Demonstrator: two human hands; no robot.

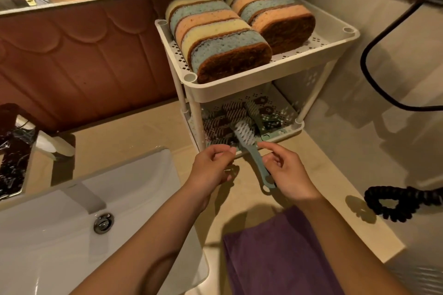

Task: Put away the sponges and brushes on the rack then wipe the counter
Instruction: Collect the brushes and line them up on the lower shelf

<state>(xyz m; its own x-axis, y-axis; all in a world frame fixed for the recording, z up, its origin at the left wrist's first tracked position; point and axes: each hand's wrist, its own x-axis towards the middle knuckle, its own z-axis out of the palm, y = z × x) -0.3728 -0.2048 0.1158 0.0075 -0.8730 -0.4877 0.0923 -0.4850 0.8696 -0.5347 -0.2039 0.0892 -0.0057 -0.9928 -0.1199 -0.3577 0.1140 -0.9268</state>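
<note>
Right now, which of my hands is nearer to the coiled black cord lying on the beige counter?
Right. Your right hand is by the rack's lower shelf, with the coiled black cord off to its right; the left hand lies further left.

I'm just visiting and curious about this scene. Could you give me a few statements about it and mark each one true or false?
1. The sponges sit on the top shelf of the rack. True.
2. The purple cloth hangs from the rack. False: it lies on the counter, close to the person.
3. The blue-handled brush has its bristle head in the lower shelf, with its handle sticking out toward the person. True.
4. The sink is to the right of the rack. False: it is to the left.
5. The lower shelf holds only that one brush. False: darker brushes lie there too.
</note>
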